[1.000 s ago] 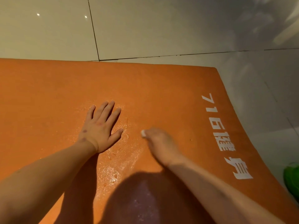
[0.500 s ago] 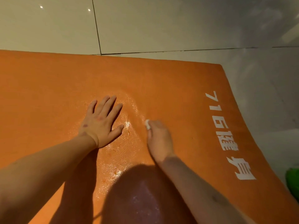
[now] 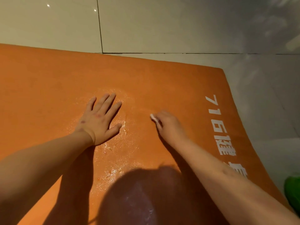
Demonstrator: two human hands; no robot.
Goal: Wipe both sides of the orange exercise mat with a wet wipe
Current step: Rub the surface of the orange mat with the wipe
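Note:
The orange exercise mat (image 3: 48, 82) lies flat on the tiled floor and fills most of the view, with white printed characters along its right side. My left hand (image 3: 99, 119) presses flat on the mat, fingers spread. To its right, my right hand (image 3: 168, 125) rests on the mat and holds a small white wet wipe (image 3: 153, 118); only a corner of the wipe shows past the fingers. A shiny wet patch spreads between and below the two hands.
Pale glossy floor tiles (image 3: 162, 26) lie beyond the mat's far edge and to its right. A green object (image 3: 292, 190) sits at the right edge of the view, next to the mat. My head's shadow falls on the mat's near part.
My right hand with the wipe has slid away from my left hand, up and to the right across the mat. My left hand has stayed flat in its place.

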